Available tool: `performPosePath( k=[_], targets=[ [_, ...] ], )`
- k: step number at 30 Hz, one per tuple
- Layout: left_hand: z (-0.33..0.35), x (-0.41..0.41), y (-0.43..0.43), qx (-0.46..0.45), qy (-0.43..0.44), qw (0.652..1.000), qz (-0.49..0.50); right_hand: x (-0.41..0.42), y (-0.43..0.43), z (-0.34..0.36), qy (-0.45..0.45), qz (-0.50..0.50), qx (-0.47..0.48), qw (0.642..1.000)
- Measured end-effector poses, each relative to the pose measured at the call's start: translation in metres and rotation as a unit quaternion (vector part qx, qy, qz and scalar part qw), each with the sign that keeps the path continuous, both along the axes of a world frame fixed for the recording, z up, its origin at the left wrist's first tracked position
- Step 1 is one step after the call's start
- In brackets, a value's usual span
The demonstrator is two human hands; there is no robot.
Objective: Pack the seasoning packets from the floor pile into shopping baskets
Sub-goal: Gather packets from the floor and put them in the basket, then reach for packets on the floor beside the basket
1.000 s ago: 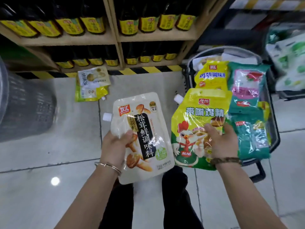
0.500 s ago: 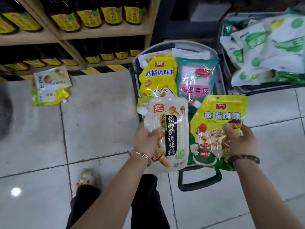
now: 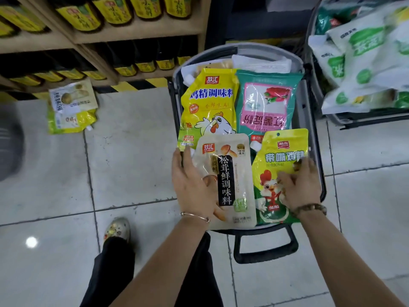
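Centre frame, basket (image 3: 261,48) on floor: left hand (image 3: 194,187), fingers straight, rests on white packet (image 3: 230,173); right hand (image 3: 301,187), fingers spread flat, presses yellow-green packet (image 3: 278,151) alongside.

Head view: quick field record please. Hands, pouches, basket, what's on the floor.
left hand: flat on white mushroom pouch, at basket's near end
right hand: fingers on yellow-green chicken pouch, beside it
basket: also holds yellow chicken pouch, teal bag
floor pile: packets lying by the shelf
second basket: far right, white-green bags
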State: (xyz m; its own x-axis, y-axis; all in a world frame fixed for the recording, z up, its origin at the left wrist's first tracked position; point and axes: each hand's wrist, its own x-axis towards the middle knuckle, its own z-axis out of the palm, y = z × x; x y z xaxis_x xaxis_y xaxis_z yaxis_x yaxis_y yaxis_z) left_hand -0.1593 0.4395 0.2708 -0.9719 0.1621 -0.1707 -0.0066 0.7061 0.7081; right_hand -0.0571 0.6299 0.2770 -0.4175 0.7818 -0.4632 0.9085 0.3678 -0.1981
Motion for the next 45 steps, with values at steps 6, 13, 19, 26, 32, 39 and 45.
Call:
performPosePath(
  k=[6, 13, 19, 26, 32, 39, 45],
  targets=[
    [-0.01, 0.011, 0.023, -0.232, -0.002, 0.928, -0.292, -0.006, -0.016, -0.01, -0.117, 0.167, -0.03, 0.979],
    [-0.034, 0.013, 0.027, -0.288, -0.08, 0.9, -0.318, -0.003, -0.035, -0.035, -0.139, 0.176, 0.027, 0.974],
    [-0.036, 0.009, 0.03, -0.294, -0.059, 0.899, -0.318, -0.011, -0.029, -0.032, -0.189, 0.195, 0.027, 0.962],
    [-0.016, 0.0, 0.026, -0.246, -0.108, 0.905, -0.331, -0.02, -0.025, -0.015, -0.146, 0.178, 0.01, 0.973],
    [0.02, -0.024, 0.0, -0.165, -0.17, 0.951, -0.2, -0.031, -0.034, 0.013, 0.003, 0.148, -0.018, 0.989],
    [0.067, -0.072, -0.087, -0.057, -0.207, 0.977, 0.005, -0.07, -0.069, 0.06, 0.09, 0.22, -0.099, 0.966],
    [0.072, -0.1, -0.175, -0.038, -0.221, 0.967, 0.12, -0.136, -0.145, 0.069, 0.12, 0.284, -0.148, 0.94]
  ],
)
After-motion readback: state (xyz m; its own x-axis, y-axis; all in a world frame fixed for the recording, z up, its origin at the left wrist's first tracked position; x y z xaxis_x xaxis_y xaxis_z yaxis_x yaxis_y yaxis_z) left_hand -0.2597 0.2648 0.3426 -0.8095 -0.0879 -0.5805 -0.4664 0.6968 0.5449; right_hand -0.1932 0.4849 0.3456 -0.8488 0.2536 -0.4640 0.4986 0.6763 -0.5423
